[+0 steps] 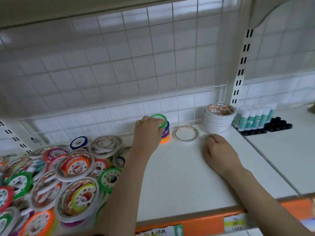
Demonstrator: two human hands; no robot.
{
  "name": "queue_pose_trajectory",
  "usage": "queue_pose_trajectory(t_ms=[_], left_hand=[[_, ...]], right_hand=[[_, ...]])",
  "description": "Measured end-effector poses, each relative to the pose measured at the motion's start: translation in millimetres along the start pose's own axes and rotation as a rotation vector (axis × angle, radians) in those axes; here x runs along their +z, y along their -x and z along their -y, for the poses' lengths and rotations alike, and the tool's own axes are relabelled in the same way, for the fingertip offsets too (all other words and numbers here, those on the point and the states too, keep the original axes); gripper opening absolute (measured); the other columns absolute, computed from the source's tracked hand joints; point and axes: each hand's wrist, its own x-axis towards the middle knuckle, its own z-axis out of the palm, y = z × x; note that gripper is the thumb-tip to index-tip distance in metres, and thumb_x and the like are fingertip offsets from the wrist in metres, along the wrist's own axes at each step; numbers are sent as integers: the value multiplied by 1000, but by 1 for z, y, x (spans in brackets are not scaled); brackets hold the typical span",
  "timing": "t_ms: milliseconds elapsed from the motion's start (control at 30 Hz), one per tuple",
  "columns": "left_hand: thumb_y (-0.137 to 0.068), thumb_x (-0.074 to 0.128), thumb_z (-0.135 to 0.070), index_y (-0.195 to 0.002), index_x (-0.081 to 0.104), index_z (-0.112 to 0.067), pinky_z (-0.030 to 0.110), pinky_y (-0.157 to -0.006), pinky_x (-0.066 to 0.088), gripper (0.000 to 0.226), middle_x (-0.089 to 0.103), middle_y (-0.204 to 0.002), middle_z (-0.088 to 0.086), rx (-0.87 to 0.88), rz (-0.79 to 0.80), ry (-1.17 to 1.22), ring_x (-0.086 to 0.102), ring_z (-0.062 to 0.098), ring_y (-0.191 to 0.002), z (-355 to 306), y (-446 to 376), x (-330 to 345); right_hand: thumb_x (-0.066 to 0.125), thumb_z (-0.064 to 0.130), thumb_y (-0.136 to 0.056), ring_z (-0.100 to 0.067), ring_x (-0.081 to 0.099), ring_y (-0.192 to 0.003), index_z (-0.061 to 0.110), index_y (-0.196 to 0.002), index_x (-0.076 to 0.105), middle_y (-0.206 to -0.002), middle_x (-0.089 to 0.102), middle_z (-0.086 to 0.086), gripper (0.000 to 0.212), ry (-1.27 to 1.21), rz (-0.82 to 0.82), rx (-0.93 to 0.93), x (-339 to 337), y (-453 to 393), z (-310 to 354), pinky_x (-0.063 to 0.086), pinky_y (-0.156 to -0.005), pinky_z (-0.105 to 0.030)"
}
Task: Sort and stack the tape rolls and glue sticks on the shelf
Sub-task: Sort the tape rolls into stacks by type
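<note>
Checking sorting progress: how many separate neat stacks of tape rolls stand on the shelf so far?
2. A small coloured stack by the back wall, under the left hand; a taller white stack to its right, beside the glue sticks. None seems hidden.

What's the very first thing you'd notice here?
The big jumbled pile of colourful tape rolls at the left of the white shelf grabs the eye first. Next comes the left hand gripping a green roll on top of a small colourful stack at the back. To the right stand a neat stack of white rolls and a row of glue sticks.
</note>
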Motion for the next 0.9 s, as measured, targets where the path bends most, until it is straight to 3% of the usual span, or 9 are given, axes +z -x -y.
queue_pose_trajectory(t_ms=[133,300,533,633,733,900], left_hand=[[-94,48,-25,-112,63,-22,31,-82,32,24,65,-103,2,17,85,-42,49,23,-107,2,-17,10],[-93,48,-23,-111,62,-22,29,-76,27,23,65,-99,2,34,133,-23,48,23,-104,6,-20,19],[-95,48,-27,-114,62,-19,28,-76,30,25,64,-102,6,-15,178,11,49,23,-103,3,-24,25],[-92,52,-26,-120,57,-16,29,-84,38,30,59,-114,5,-34,207,31,49,24,-109,0,-24,25],[-89,57,-22,-132,46,-16,32,-96,36,45,47,-132,3,-64,164,80,44,23,-120,-3,-13,22],[-86,61,-28,-133,48,-12,41,-99,35,51,47,-135,10,-98,144,22,43,32,-124,-9,27,20]], right_hand=[[49,20,-93,-32,54,-109,-1,-103,63,-111,62,-15,27,10,9,79,3,5,2,44,-86,-33],[45,25,-94,-25,52,-110,7,-101,62,-110,61,-6,27,21,-16,106,-1,5,7,41,-80,-29],[54,18,-87,-29,59,-90,6,-81,62,-88,63,-8,16,-8,-18,123,0,6,8,44,-67,-29],[53,18,-81,-28,60,-75,8,-69,59,-75,61,-6,16,-13,-18,125,0,5,9,45,-59,-27],[56,19,-75,-28,59,-66,9,-64,56,-68,59,-6,14,-10,-18,114,-1,5,10,44,-54,-26],[47,20,-74,-30,58,-62,6,-63,56,-65,58,-9,20,-2,-10,106,-1,4,10,47,-54,-28]])
